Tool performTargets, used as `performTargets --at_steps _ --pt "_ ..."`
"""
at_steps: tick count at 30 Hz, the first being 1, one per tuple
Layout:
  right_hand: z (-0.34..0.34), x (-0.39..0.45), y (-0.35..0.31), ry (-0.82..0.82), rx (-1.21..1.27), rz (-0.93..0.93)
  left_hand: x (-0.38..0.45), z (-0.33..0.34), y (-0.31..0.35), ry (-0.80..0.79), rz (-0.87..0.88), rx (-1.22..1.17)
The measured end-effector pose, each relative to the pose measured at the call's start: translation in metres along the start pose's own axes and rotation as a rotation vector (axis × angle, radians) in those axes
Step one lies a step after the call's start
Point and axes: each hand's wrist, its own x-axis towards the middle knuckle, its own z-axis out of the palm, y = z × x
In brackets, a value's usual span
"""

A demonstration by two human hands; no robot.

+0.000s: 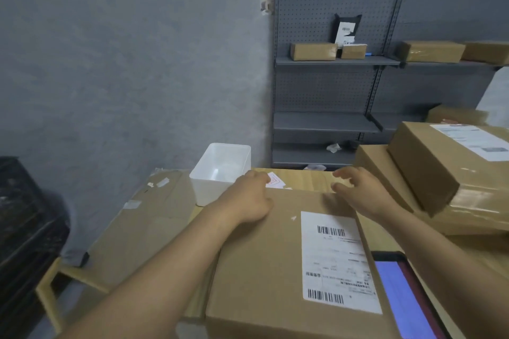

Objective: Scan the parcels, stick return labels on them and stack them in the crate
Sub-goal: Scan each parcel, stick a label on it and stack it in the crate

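Note:
A large brown cardboard parcel (261,256) lies on the table right in front of me, with a white shipping label (333,261) carrying barcodes on its top. My left hand (248,197) rests at the parcel's far left corner. Its fingers reach down over the edge onto a white sticker with a red mark (275,181), and they are hidden from me. My right hand (360,192) hovers over the parcel's far edge with fingers spread and loosely bent, holding nothing.
A white plastic bin (217,170) stands beyond the parcel on the left. More parcels (429,168) are stacked at the right. A lit tablet screen (399,297) lies at the lower right. Flattened cardboard (143,228) lies on the left, a black crate (24,228) stands at the far left, and grey shelving (330,60) stands behind.

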Motion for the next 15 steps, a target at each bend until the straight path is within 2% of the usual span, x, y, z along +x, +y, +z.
performTargets --at_steps 5,8,11,15 --pt "0.014 0.060 0.007 -0.213 0.020 -0.044 0.036 0.010 0.000 -0.046 -0.024 0.087" --pt "0.023 0.087 0.008 -0.415 -0.083 -0.058 0.050 0.007 0.000 -0.054 -0.054 0.139" --pt "0.034 0.105 0.005 -0.536 -0.170 -0.047 0.060 0.002 -0.001 -0.082 -0.091 0.146" --pt "0.046 0.114 0.011 -0.701 -0.469 -0.071 0.072 0.001 -0.002 -0.114 -0.128 0.111"
